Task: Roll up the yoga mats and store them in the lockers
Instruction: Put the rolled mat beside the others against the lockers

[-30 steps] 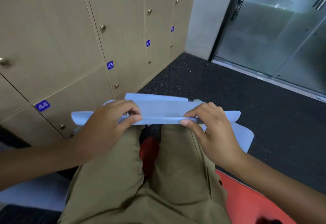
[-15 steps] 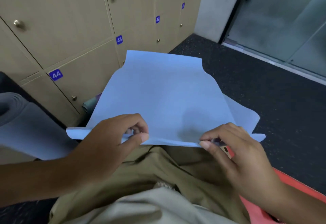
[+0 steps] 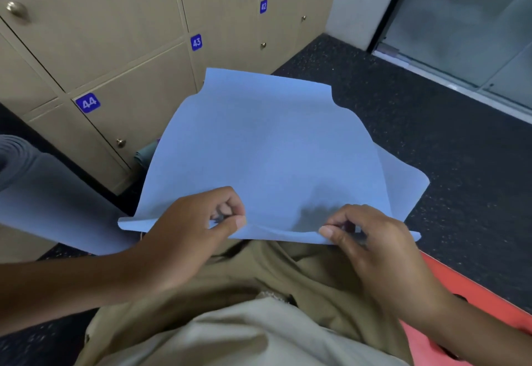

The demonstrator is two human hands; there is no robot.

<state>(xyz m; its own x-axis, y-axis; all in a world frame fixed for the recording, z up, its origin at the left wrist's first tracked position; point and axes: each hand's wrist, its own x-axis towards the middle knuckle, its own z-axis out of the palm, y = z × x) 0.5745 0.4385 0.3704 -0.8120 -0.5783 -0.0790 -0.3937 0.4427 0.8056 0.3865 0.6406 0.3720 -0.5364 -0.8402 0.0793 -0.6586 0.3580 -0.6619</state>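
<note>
A bank of tan lockers (image 3: 121,57) fills the view from nine to twelve o'clock, its doors shut and marked with blue number plates reading 44 (image 3: 87,102), 43 (image 3: 196,42) and 42 (image 3: 263,6), each door with a small round metal knob. A dark speckled floor (image 3: 431,135) spreads from the centre out to three o'clock, bounded at one to two o'clock by a frosted glass door (image 3: 475,20). At the centre a light blue yoga mat (image 3: 267,158) lies spread open, its far end reaching toward twelve o'clock and touching the foot of the lockers, its near edge lifted above the person's khaki trousers (image 3: 259,273) at six o'clock. A grey rolled mat (image 3: 43,181) lies at nine o'clock, just beside the lockers, and a red mat (image 3: 475,302) lies flat on the floor at four to five o'clock under the right forearm. A small teal bundle (image 3: 145,157) shows at the base of the lockers, partly hidden by the blue mat. The left hand (image 3: 190,233) pinches the mat's near edge, thumb on top and fingers curled, so its grip is clenched on the mat. The right hand (image 3: 371,244) likewise pinches the same edge between thumb and curled fingers, well apart from the left.
</note>
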